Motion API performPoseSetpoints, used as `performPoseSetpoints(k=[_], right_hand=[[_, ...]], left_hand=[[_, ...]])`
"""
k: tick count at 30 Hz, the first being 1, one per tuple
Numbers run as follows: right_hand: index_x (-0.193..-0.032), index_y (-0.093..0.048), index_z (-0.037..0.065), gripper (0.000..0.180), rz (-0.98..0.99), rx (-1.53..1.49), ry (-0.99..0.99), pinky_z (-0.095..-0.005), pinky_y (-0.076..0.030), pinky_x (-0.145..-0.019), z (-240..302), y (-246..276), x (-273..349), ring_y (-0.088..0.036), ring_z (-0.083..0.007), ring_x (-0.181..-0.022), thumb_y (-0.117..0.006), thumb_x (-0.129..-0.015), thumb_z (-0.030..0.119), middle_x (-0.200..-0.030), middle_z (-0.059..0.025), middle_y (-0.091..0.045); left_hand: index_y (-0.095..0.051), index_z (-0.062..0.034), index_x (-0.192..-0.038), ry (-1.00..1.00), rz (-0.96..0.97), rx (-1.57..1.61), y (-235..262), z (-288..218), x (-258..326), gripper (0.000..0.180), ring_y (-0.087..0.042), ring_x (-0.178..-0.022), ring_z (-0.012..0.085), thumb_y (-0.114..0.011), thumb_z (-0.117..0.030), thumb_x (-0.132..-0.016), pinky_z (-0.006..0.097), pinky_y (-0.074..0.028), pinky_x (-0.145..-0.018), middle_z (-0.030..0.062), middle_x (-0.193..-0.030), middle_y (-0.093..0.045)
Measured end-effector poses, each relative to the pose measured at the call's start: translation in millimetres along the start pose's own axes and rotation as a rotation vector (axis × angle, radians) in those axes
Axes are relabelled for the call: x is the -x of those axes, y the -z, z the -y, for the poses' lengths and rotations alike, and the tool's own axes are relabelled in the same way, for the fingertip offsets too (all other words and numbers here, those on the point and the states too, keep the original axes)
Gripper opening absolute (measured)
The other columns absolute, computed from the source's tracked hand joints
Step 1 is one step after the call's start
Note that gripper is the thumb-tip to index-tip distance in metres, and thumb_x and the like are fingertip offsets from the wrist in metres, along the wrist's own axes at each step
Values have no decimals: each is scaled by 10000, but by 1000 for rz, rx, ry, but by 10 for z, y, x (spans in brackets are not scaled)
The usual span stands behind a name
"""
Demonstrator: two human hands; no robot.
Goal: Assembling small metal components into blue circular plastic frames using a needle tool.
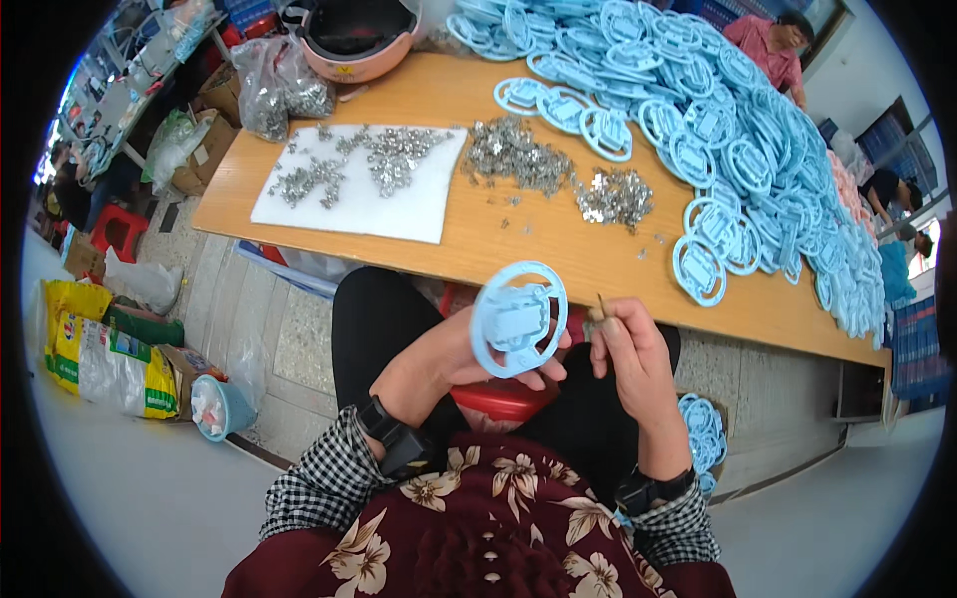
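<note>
In front of my lap a light-blue plastic toy steering wheel (522,317) rests in my left hand (451,351), tilted toward me. The fingers show beneath its rim. My right hand (634,351), just to the right of the wheel and apart from it, pinches a thin pointed stick-like tool (601,303) between thumb and forefinger; its lower part is hidden. Small metal pieces lie on the table beyond: a grey heap (518,154), a shinier heap (612,197), and clusters (397,159) spread on a white foam sheet (419,217).
A large pile of blue wheels (743,164) covers the right of the wooden table (339,239). A pink helmet (359,62) and plastic bags of metal parts (274,95) stand at its far left. A box of blue wheels (704,439) sits low at right. Another person (773,45) is across the table.
</note>
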State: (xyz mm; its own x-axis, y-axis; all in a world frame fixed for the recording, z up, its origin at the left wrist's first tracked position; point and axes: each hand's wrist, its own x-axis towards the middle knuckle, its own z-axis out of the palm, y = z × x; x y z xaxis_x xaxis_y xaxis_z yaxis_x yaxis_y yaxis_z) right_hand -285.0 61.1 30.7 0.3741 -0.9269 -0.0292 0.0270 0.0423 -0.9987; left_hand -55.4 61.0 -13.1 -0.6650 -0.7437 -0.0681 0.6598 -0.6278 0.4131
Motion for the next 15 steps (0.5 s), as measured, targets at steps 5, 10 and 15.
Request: performPoseSetpoints(k=[5,10,15], right_hand=[[-1205,-525,26,282,-75,-193,127,-197,-370,-587,-12,28,152,-421,-31,-638,-627,-942,20,-771,31,-499],[-1266,-511,-10,385,-184,-38,224,-194,-407,-684,25,-199,155,-513,-19,-809,-686,-935,77,-1010,-23,-641],[-1203,-567,-4,262,-113,-123,59,-195,-437,-697,50,217,102,-520,-22,-786,-580,-1028,190,-962,18,-619]], left_hand=[[-346,-46,-1466,12,-305,-302,-378,22,-101,438,-650,-1120,326,-345,-131,-1036,462,-571,-926,129,-1282,-579],[-321,-43,-1495,18,-377,-396,-515,169,-110,488,-632,-1145,249,-459,-193,-1052,404,-555,-966,157,-1339,-541],[-388,-21,-1458,-63,-385,-772,-491,119,-41,470,-618,-1124,178,-514,-215,-1049,342,-536,-963,116,-1305,-571]])
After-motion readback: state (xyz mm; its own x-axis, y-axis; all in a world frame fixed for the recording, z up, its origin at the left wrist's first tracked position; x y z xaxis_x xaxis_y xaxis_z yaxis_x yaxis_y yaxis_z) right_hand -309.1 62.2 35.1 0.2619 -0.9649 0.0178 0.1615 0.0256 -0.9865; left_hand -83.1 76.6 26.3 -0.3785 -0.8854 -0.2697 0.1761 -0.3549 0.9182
